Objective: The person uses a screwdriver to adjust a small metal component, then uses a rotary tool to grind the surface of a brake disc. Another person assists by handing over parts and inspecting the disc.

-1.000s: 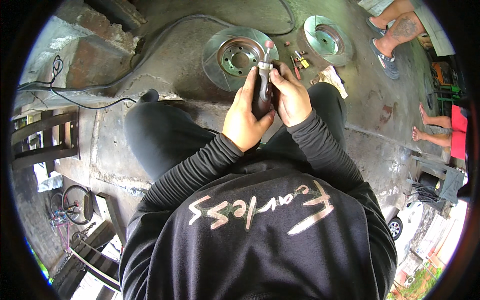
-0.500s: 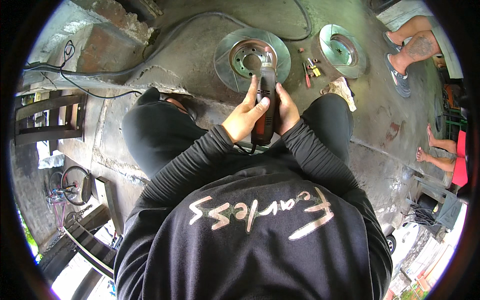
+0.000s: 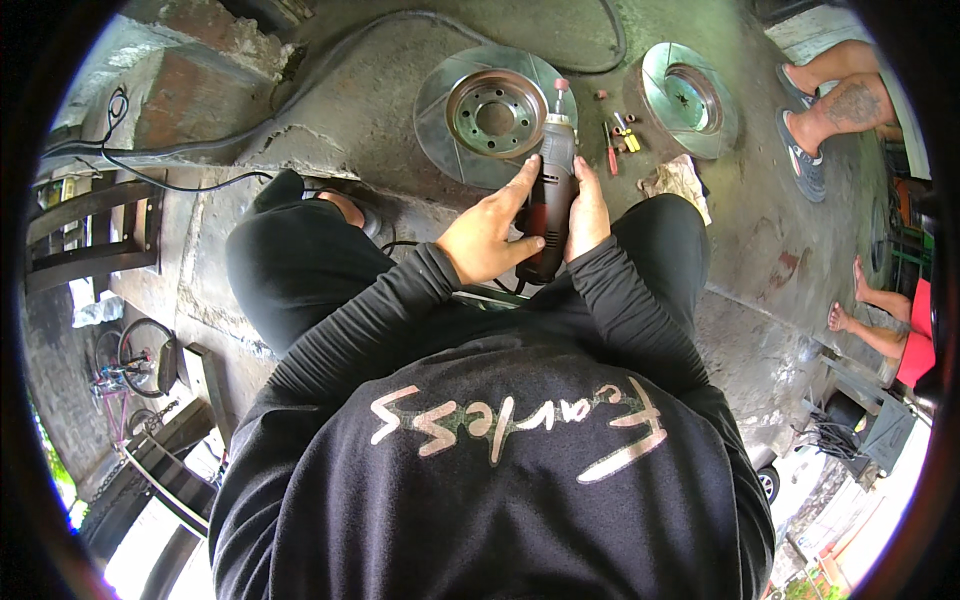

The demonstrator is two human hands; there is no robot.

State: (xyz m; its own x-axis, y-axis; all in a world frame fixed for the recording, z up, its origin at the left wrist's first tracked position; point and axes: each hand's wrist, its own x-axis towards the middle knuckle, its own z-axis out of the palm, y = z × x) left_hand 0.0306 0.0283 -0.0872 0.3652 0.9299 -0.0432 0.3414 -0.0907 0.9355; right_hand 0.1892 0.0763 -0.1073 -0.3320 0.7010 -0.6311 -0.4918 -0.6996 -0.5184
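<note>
Between my two hands is a die grinder [image 3: 545, 215], dark grey and red, with a small pinkish grinding stone [image 3: 561, 86] at its far tip. My left hand [image 3: 492, 232] is closed on its left side, fingers stretched along the body and the thumb across it. Along the other side, my right hand [image 3: 588, 215] grips the tool with its thumb pointing up. The tip sits over the right edge of a slotted brake disc [image 3: 437, 120] lying flat on the floor. Below the tool, a dark cord loops near my lap.
A second brake disc [image 3: 655, 85] lies to the right. Between the discs are a red screwdriver [image 3: 612, 158], yellow-handled pieces [image 3: 630, 140] and small stones. A crumpled rag [image 3: 680, 183] rests by my right knee. A thick black cable [image 3: 330, 85] crosses the floor. Another person's feet [image 3: 800, 140] are at right.
The grinder has shifted slightly right and tilted, its stone moving from over the disc's hub to its right edge. Both hands moved with it and still hold it.
</note>
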